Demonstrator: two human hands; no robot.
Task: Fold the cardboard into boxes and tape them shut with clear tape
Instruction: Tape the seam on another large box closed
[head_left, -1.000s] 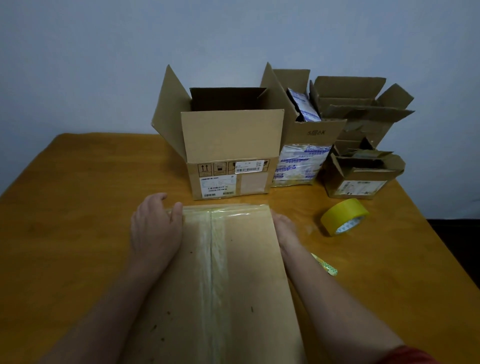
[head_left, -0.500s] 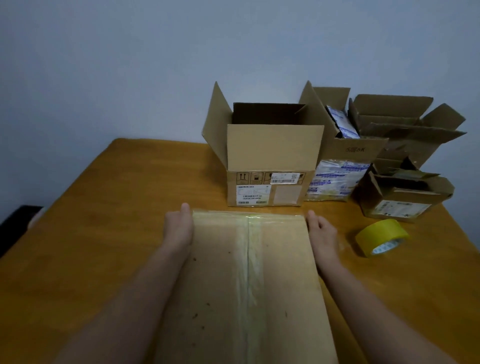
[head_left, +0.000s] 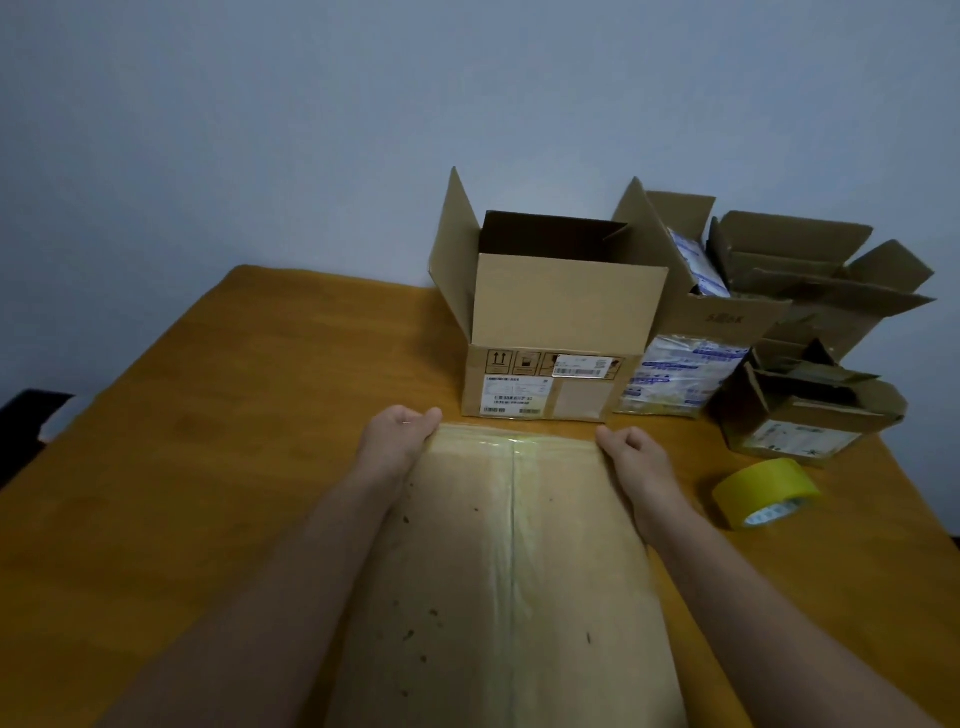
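Near end of our taped box (head_left: 519, 571) is cut off at the bottom, so we can't see its full length. It sits just in front of the open box (head_left: 561, 312): brown, speckled, with glossy tape down the middle seam. Our left hand (head_left: 397, 441) and right hand (head_left: 631, 457) curl round its far corners, gripping.

At 12 o'clock from the taped box (head_left: 519, 571), the open box (head_left: 569, 312) shows up-arrows (head_left: 498, 358) among handling signs and white barcode labels (head_left: 579, 366), too small to read. At 1 o'clock a box flap (head_left: 727, 319) carries handwriting, "5…K". The tape roll (head_left: 758, 480), 3 o'clock: illegible blue print.
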